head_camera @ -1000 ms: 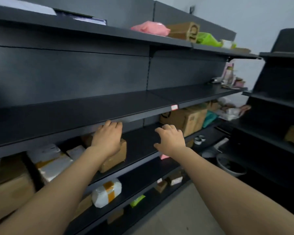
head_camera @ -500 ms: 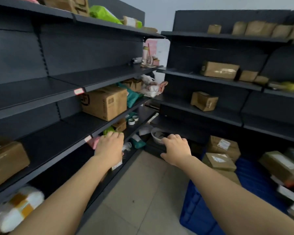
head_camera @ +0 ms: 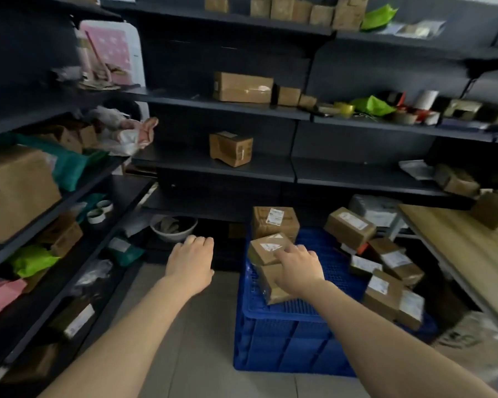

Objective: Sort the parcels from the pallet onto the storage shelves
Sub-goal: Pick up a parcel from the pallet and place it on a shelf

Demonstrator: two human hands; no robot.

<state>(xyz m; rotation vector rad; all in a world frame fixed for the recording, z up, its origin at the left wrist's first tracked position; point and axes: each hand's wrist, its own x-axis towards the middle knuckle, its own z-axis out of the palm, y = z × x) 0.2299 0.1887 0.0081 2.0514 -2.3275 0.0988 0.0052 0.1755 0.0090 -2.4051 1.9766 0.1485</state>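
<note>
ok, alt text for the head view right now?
A person's right hand reaches toward a small brown cardboard parcel on a blue plastic pallet holding more parcels; the left hand hovers open over the grey tiled floor. Behind and to the left stand stocked dark metal shelves.

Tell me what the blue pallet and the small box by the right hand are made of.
Blue pallet: likely moulded plastic, matte, with a slotted grid surface. Small box: apparently brown cardboard, dull, with a white paper label.
</note>
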